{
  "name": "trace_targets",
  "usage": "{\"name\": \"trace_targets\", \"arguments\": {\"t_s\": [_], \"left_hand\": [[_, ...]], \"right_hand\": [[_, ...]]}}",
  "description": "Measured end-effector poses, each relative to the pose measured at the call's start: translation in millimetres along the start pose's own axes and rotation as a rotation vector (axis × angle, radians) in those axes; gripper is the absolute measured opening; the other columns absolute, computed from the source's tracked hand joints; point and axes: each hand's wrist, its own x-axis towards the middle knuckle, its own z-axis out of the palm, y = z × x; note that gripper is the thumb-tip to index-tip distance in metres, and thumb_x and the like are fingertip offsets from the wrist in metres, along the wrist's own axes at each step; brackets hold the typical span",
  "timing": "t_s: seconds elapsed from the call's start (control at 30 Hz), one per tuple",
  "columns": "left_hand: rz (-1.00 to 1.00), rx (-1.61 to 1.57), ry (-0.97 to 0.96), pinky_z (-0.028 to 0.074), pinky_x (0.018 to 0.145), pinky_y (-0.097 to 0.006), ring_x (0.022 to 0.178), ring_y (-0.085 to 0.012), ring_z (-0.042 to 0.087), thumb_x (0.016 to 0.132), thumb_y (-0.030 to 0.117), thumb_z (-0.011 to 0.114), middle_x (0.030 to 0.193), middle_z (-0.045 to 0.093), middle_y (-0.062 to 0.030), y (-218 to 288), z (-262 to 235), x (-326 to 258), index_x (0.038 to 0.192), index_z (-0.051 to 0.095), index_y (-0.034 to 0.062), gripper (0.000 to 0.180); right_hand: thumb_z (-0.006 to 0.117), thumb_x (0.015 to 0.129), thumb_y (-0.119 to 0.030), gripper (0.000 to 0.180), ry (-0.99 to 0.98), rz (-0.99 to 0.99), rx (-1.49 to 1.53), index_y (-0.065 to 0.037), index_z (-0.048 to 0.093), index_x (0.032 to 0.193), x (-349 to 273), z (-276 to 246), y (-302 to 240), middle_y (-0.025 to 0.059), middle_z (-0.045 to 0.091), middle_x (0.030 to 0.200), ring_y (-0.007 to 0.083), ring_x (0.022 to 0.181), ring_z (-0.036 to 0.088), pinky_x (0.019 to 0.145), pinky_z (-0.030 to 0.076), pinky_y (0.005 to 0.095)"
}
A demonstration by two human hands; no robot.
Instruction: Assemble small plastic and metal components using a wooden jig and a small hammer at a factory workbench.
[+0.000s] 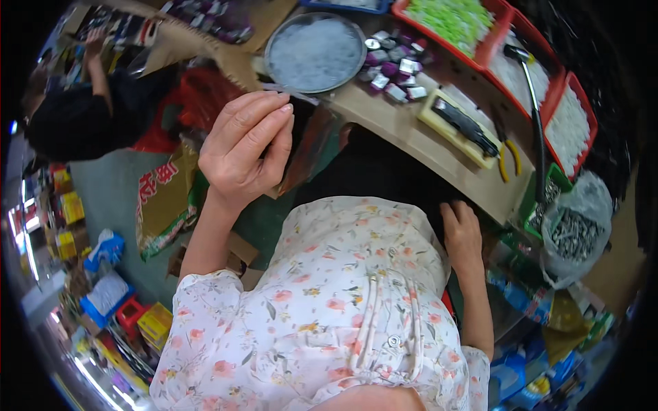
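My left hand [248, 147] is raised over the near left side of the workbench [384, 113], its fingertips pinched together. Whatever lies between those fingertips, if anything, is too small to make out. Just beyond it is a round metal tray [299, 90] full of small translucent pieces. My right hand [463, 229] rests low at my right side on dark clothing, beside the bench edge, fingers lying extended and holding nothing visible. On the bench are a pile of purple and silver parts [397, 68] and a cream block with a black piece on top [465, 129].
Yellow-handled pliers [508, 163] and a long-handled hammer [534, 96] lie at the right. Red bins [485, 56] hold green and whitish pieces. A plastic bag of metal parts [577, 233] sits by a green tray [536, 222]. Another person [75, 116] works at far left.
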Motion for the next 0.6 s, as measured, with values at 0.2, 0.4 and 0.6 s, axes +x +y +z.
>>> {"name": "trace_targets", "arguments": {"t_s": [0.2, 0.4, 0.6], "left_hand": [[-0.102, 0.069, 0.022, 0.058, 0.071, -0.034, 0.082, -0.0295, 0.069, 0.071, -0.01, 0.073, 0.094, 0.071, -0.0138, -7, -24, -28, 0.091, 0.071, -0.0041, 0.021], [-0.162, 0.132, 0.065, 0.058, 0.069, -0.033, 0.079, -0.0285, 0.069, 0.071, -0.009, 0.074, 0.092, 0.071, -0.0134, -22, -37, -48, 0.09, 0.071, -0.0035, 0.02], [-0.197, 0.138, 0.116, 0.058, 0.067, -0.033, 0.076, -0.0288, 0.069, 0.07, -0.009, 0.075, 0.09, 0.07, -0.0132, -42, -40, -61, 0.089, 0.07, -0.0037, 0.02]], "right_hand": [[0.062, 0.081, 0.007, 0.031, -0.012, -0.004, -0.003, 0.001, 0.065, 0.111, -5, -4, -2, 0.0177, 0.06, 0.107, 0.0365, 0.099, 0.06, 0.084, 0.05, 0.0423], [0.064, 0.085, 0.005, 0.023, 0.046, 0.019, -0.017, 0.001, 0.065, 0.107, -13, 2, 12, 0.0182, 0.061, 0.101, 0.0373, 0.093, 0.062, 0.077, 0.051, 0.0427], [0.065, 0.083, 0.008, 0.023, 0.043, 0.106, 0.04, -0.001, 0.064, 0.104, -10, -11, 6, 0.0152, 0.063, 0.092, 0.0339, 0.08, 0.063, 0.07, 0.051, 0.0386]]}}
